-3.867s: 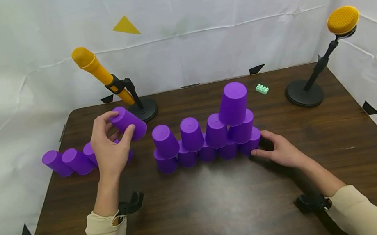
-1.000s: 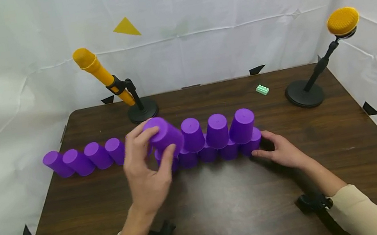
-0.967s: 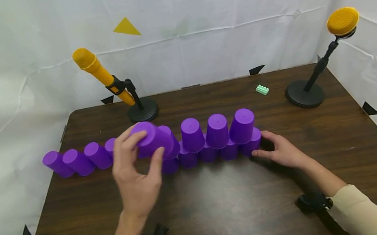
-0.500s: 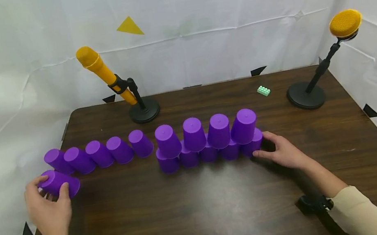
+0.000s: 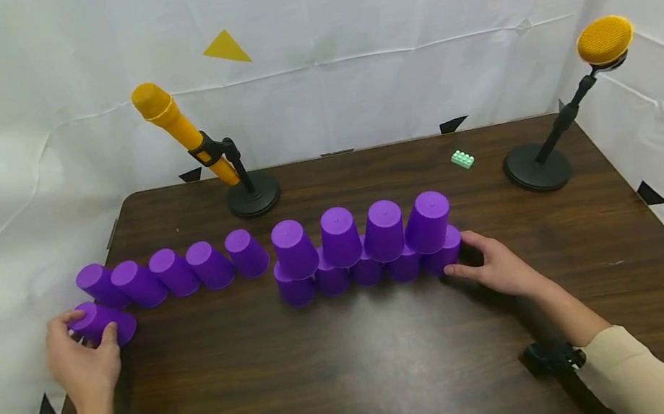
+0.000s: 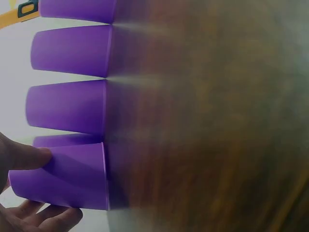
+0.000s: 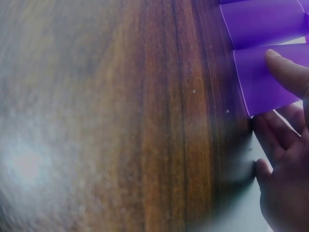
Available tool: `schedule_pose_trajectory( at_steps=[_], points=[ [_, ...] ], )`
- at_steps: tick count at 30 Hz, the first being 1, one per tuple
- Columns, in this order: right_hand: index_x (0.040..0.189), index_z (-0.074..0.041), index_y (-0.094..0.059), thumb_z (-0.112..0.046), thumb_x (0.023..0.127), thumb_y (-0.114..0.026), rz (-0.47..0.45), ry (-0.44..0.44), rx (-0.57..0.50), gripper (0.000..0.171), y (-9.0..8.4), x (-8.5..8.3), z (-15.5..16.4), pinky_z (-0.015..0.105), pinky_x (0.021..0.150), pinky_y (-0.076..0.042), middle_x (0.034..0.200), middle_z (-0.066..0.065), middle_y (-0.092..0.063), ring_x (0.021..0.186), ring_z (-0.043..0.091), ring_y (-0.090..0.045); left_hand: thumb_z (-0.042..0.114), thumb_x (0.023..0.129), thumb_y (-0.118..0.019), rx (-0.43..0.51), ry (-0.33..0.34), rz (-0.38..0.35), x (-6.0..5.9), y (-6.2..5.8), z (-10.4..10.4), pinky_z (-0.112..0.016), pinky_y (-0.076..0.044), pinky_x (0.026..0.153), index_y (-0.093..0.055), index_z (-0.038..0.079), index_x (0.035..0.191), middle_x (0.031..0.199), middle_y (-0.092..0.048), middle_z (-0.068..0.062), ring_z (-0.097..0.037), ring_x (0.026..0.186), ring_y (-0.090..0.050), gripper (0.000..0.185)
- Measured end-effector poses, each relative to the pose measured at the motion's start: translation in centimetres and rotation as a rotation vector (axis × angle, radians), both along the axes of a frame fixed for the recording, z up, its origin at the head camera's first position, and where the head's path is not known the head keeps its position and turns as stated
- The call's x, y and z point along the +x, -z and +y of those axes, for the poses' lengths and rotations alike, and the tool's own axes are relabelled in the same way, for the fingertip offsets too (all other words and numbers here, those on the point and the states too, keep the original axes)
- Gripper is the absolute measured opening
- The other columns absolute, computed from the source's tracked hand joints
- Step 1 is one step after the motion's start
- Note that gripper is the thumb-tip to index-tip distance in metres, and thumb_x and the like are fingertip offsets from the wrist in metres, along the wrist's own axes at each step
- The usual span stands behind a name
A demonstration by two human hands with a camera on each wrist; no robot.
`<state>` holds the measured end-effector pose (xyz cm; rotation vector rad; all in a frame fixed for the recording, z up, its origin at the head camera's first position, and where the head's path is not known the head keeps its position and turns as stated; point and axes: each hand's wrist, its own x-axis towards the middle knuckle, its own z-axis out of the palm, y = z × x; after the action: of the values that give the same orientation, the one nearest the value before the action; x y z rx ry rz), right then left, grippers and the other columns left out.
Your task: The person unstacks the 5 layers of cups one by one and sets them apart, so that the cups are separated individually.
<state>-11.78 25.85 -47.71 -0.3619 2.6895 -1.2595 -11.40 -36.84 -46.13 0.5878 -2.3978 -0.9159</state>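
Observation:
My left hand grips an upside-down purple cup at the table's left edge, thumb on one side and fingers on the other. In the left wrist view that cup has its rim at or very near the tabletop, just in front of a row of upside-down purple cups. Mid-table stands a two-level stack of upside-down purple cups. Around its bottom right cup my right hand is placed; the right wrist view shows the thumb on that cup and fingers behind.
A yellow microphone on a black stand rises behind the cups at left. Another yellow microphone on a stand is at back right. Near the back edge lies a small mint-green toy brick. A white sheet hangs behind the table.
The cup on the stack's third level is gone. My left hand carried a cup from above the stack's left end to the table's left edge. The right hand has stayed in place.

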Motion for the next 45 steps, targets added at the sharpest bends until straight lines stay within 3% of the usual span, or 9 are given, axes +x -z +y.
schedule_pose_trajectory(
  at_steps=[13, 15, 19, 23, 26, 30, 34, 38, 45],
  points=[
    [0.146, -0.001, -0.042, -0.030, 0.091, -0.072, -0.007, -0.002, -0.001, 0.069, -0.1, 0.0, 0.1, 0.062, 0.108, -0.027, 0.143, 0.022, -0.048, 0.136, 0.041, -0.037, 0.006, 0.087, -0.070, 0.081, -0.023, -0.055, -0.4, 0.4, -0.7, -0.051, -0.042, 0.103, -0.038, 0.005, 0.139, 0.141, -0.043, -0.018, -0.037, 0.129, -0.047, 0.061],
    [0.146, -0.001, -0.041, -0.031, 0.091, -0.071, -0.012, -0.003, 0.001, 0.070, 0.0, -0.1, 0.1, 0.062, 0.109, -0.027, 0.144, 0.022, -0.047, 0.136, 0.041, -0.037, 0.008, 0.086, -0.071, 0.077, -0.041, -0.022, -0.3, 0.1, -0.5, -0.046, -0.041, 0.105, -0.038, 0.008, 0.141, 0.141, -0.042, -0.016, -0.033, 0.131, -0.045, 0.064],
    [0.146, -0.001, -0.042, -0.031, 0.091, -0.072, -0.009, -0.005, -0.005, 0.069, 0.1, -0.1, 0.2, 0.062, 0.109, -0.027, 0.143, 0.022, -0.047, 0.136, 0.041, -0.037, 0.010, 0.083, -0.071, -0.028, -0.041, 0.163, 0.0, -1.5, 1.5, -0.043, -0.041, 0.102, -0.043, 0.010, 0.139, 0.133, -0.045, -0.018, -0.029, 0.125, -0.046, 0.062],
    [0.145, -0.002, -0.043, -0.029, 0.091, -0.072, -0.003, -0.005, -0.008, 0.068, 0.1, -0.1, 0.2, 0.062, 0.108, -0.027, 0.142, 0.022, -0.049, 0.136, 0.041, -0.038, 0.007, 0.081, -0.070, -0.169, 0.083, 0.413, -0.2, -3.5, 5.6, -0.047, -0.040, 0.097, -0.051, 0.005, 0.131, 0.129, -0.050, -0.020, -0.033, 0.120, -0.046, 0.054],
    [0.144, -0.002, -0.044, -0.030, 0.091, -0.072, -0.002, -0.004, -0.004, 0.067, 0.1, -0.1, 0.2, 0.061, 0.108, -0.027, 0.141, 0.021, -0.050, 0.135, 0.040, -0.039, 0.005, 0.078, -0.073, -0.178, 0.292, 0.536, -0.5, -4.4, 9.8, -0.044, -0.039, 0.102, -0.055, 0.001, 0.126, 0.129, -0.054, -0.019, -0.033, 0.122, -0.047, 0.051],
    [0.144, -0.002, -0.044, -0.030, 0.091, -0.072, 0.003, -0.010, -0.008, 0.067, 0.1, -0.1, 0.2, 0.061, 0.108, -0.027, 0.140, 0.021, -0.051, 0.135, 0.040, -0.039, 0.004, 0.078, -0.079, -0.062, 0.603, 0.482, -0.2, -4.8, 15.9, -0.045, -0.042, 0.102, -0.055, 0.003, 0.130, 0.132, -0.054, -0.013, -0.028, 0.124, -0.048, 0.056],
    [0.143, -0.001, -0.045, -0.028, 0.090, -0.073, 0.019, -0.007, -0.010, 0.065, 0.1, -0.1, 0.3, 0.061, 0.108, -0.028, 0.138, 0.021, -0.052, 0.134, 0.040, -0.041, 0.009, 0.080, -0.081, 0.037, 0.779, 0.376, -0.3, -4.7, 20.9, -0.051, -0.045, 0.098, -0.049, 0.011, 0.139, 0.137, -0.049, -0.005, -0.023, 0.124, -0.047, 0.066],
    [0.143, -0.001, -0.046, -0.027, 0.090, -0.073, 0.023, -0.008, -0.006, 0.065, 0.1, -0.2, 0.3, 0.061, 0.108, -0.028, 0.137, 0.021, -0.053, 0.133, 0.040, -0.042, 0.015, 0.083, -0.079, 0.093, 0.829, 0.392, -0.9, -4.4, 24.1, -0.050, -0.047, 0.096, -0.049, 0.012, 0.138, 0.139, -0.048, -0.004, -0.022, 0.123, -0.049, 0.062],
    [0.144, -0.001, -0.044, -0.030, 0.090, -0.073, 0.002, -0.007, 0.001, 0.067, 0.1, -0.2, 0.3, 0.062, 0.108, -0.028, 0.140, 0.022, -0.051, 0.134, 0.041, -0.040, 0.011, 0.082, -0.079, 0.091, 0.729, 0.421, -1.5, -4.1, 26.0, -0.040, -0.051, 0.090, -0.056, 0.011, 0.125, 0.131, -0.054, -0.002, -0.017, 0.114, -0.055, 0.049]
  ],
)
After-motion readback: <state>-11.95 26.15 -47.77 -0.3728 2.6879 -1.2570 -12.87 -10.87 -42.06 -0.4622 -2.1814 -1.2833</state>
